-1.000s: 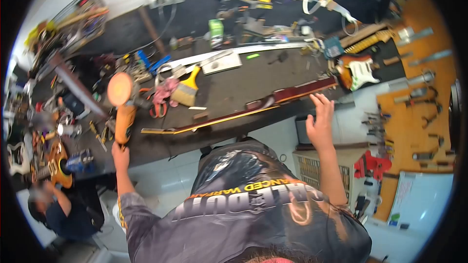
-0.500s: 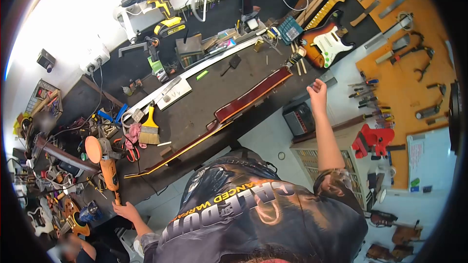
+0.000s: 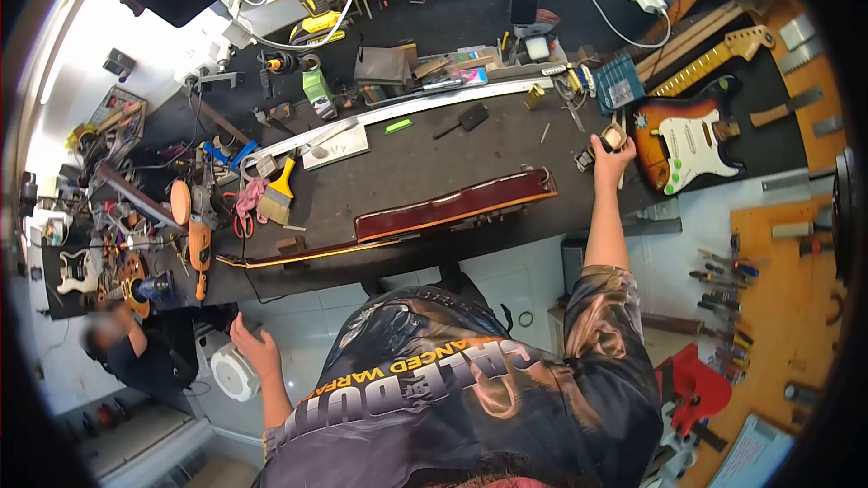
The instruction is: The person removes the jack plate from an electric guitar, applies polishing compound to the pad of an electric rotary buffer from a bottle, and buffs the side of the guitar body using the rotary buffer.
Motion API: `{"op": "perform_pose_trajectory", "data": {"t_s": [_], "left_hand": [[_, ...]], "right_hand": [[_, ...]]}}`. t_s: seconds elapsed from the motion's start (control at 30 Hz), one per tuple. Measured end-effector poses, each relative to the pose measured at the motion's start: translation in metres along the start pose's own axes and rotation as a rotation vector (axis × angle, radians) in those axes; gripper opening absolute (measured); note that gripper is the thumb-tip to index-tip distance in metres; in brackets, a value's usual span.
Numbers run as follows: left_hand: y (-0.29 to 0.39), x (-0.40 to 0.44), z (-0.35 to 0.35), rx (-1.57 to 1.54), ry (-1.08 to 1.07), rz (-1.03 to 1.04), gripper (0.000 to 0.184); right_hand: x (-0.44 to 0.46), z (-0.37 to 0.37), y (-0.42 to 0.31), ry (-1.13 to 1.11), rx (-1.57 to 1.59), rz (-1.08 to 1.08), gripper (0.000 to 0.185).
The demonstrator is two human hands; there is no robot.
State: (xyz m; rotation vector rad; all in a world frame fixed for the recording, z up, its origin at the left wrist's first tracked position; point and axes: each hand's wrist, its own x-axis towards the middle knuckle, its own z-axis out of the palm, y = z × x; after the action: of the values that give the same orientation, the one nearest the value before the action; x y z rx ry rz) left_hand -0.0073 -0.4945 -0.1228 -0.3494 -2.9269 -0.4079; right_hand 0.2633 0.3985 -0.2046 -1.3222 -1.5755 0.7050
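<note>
My right hand (image 3: 613, 155) is wrapped round a small round, pale-topped container (image 3: 614, 136) at the right part of the dark workbench, beside a sunburst guitar body (image 3: 694, 143). Off the front edge of the bench, my left hand (image 3: 256, 343) hangs with its fingers apart and nothing in it. A dark red guitar (image 3: 452, 206) lies on its edge along the front of the bench, its neck pointing left. The orange polisher (image 3: 199, 253) with a round pad stands at the left, near the bench's front edge.
A yellow brush (image 3: 278, 196), red scissors (image 3: 245, 212) and a pink cloth lie left of centre. Behind run a long white strip (image 3: 407, 107) and a green bottle (image 3: 317, 90). A seated person (image 3: 149, 343) is at the lower left. Tools hang on the right board.
My left hand has let go of the polisher and moved off the bench. My right hand has reached forward and taken hold of the small container. The view has turned.
</note>
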Motion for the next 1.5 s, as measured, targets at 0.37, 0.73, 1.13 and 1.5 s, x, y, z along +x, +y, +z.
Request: {"op": "perform_pose_trajectory", "data": {"t_s": [0.37,0.73,1.13,1.5], "left_hand": [[0.086,0.0,-0.026,-0.122,-0.052,0.21,0.074],[0.191,0.035,-0.011,-0.569,-0.187,0.61,0.062],[0.226,-0.032,-0.062,-1.406,-1.287,0.222,0.087],[0.046,-0.029,-0.118,-1.771,-0.834,-0.257,0.083]], "right_hand": [[0.025,-0.054,-0.004,-0.011,0.188,0.023,0.054],[-0.166,-0.231,-0.179,-0.047,1.155,0.75,0.047],[-0.478,-0.138,-0.342,-0.889,1.06,0.954,0.048],[-0.619,-0.008,-0.433,-1.606,0.655,0.507,0.06]]}}
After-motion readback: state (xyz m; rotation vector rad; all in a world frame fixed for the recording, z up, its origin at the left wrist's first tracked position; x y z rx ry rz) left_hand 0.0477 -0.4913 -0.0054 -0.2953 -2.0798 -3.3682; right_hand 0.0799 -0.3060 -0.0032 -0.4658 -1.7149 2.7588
